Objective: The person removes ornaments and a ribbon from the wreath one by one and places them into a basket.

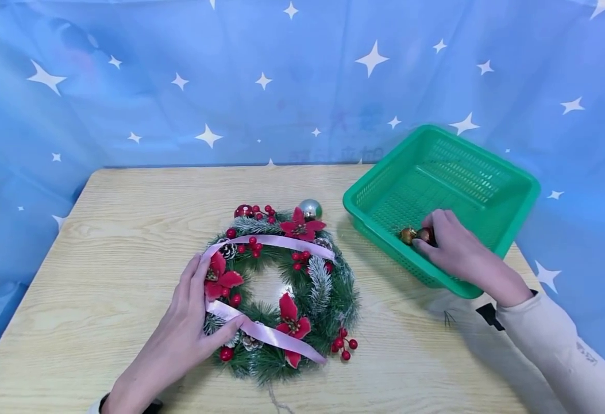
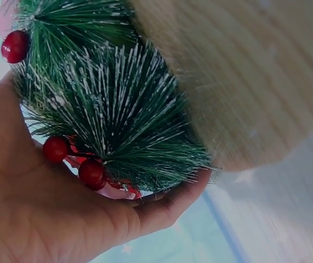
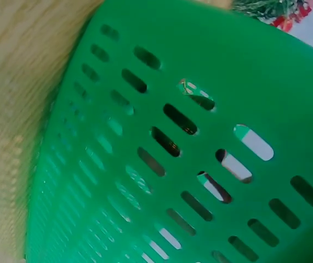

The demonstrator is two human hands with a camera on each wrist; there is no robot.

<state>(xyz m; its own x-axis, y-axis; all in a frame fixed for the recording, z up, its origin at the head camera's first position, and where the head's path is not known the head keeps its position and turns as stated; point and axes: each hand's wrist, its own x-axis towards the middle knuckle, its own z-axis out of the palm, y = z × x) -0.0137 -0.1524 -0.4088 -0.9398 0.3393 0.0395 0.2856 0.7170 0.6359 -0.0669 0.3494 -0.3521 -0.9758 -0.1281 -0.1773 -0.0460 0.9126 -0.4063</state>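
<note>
A green wreath (image 1: 343,293) with red poinsettias, berries and pinecones lies on the table. A pink ribbon (image 1: 276,336) crosses its front, and another stretch runs over its upper part. My left hand (image 1: 183,322) grips the wreath's left side, thumb on the lower ribbon; in the left wrist view its fingers curl round the frosted needles (image 2: 112,109). Inside the green basket (image 1: 509,241), my right hand (image 1: 454,247) pinches a dark bauble (image 1: 426,235) near the front left wall. A gold bauble (image 1: 407,235) sits beside it. The basket's wall hides this hand in the right wrist view.
A silver bauble (image 1: 310,209) and a red bauble (image 1: 243,211) sit at the wreath's far edge. Red berries (image 1: 343,344) stick out at its lower right. A small dark sprig (image 1: 448,318) lies on the wooden table (image 1: 100,259). Behind hangs a blue star-patterned cloth (image 1: 281,80).
</note>
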